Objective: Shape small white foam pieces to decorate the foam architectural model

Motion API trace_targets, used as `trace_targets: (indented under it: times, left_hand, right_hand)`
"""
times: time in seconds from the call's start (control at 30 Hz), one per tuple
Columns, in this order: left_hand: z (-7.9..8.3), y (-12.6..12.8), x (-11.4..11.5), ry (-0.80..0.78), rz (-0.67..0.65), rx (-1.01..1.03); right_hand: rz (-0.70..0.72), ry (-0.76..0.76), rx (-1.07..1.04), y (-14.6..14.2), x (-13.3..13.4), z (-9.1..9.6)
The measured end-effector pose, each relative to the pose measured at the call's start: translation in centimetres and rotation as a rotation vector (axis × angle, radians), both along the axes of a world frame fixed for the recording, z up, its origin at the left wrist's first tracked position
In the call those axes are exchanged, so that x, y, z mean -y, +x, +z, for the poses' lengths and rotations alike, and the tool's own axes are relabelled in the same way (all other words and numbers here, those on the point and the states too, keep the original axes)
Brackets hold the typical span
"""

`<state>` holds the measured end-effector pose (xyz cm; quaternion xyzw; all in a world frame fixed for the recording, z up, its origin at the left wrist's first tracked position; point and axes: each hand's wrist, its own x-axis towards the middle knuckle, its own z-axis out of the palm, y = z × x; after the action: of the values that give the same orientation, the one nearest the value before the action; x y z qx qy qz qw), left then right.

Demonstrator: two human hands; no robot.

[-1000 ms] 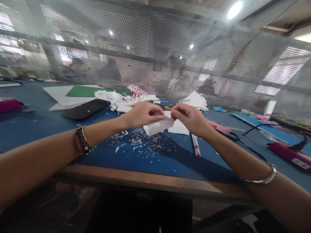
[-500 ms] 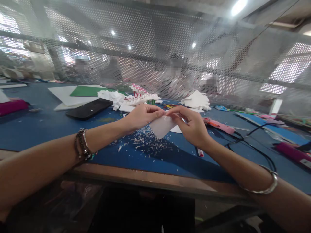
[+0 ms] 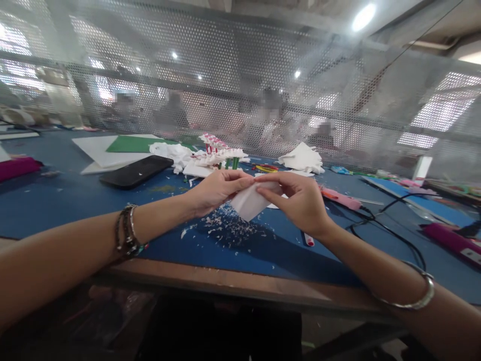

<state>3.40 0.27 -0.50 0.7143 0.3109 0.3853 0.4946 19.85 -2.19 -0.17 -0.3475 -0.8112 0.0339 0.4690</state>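
Observation:
Both of my hands pinch one small folded piece of white paper (image 3: 248, 202) above the blue table top (image 3: 67, 200). My left hand (image 3: 216, 190) grips its upper left edge with closed fingers. My right hand (image 3: 300, 200) holds the right side, thumb and fingers pressed on the top edge. Under the paper lies a scatter of tiny white paper scraps (image 3: 229, 228). A red and white marker (image 3: 308, 239) lies just beneath my right wrist.
A black phone (image 3: 137, 171) lies at the left, beside white and green sheets (image 3: 124, 145). White cut paper pieces (image 3: 302, 158) and paper flowers (image 3: 218, 153) sit behind my hands. A black cable (image 3: 391, 228) and pink tools (image 3: 340, 198) are at the right. Blurred people sit behind a perforated screen.
The paper has been turned from lying flat and wide to a folded point hanging down. My hands have drawn closer together and the view shifted slightly.

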Motion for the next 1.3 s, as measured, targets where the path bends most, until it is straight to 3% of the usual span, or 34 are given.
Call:
trace_targets:
  times: [0.17, 0.4, 0.73, 0.9, 1.13, 1.3]
  left_hand:
    - [-0.11, -0.02, -0.09, 0.032, -0.002, -0.054]
    - [-0.5, 0.09, -0.33, -0.093, -0.054, 0.209]
    - [-0.38, 0.05, -0.15, 0.194, 0.024, 0.114]
    - [-0.36, 0.07, 0.05, 0.329, 0.067, 0.056]
    - [-0.34, -0.04, -0.02, 0.367, 0.092, 0.065]
    - [-0.3, 0.02, 0.16, 0.303, 0.054, 0.139]
  right_hand:
    - [-0.036, 0.101, 0.054, 0.0, 0.23, 0.09]
    - [-0.079, 0.258, 0.105, -0.01, 0.2, 0.31]
    - [-0.094, 0.256, 0.226, 0.11, 0.12, 0.51]
    - [-0.067, 0.179, 0.211, 0.13, 0.01, 0.44]
    - [0.051, -0.195, -0.064, -0.02, 0.01, 0.55]
    - [0.071, -0.225, -0.098, -0.03, 0.12, 0.53]
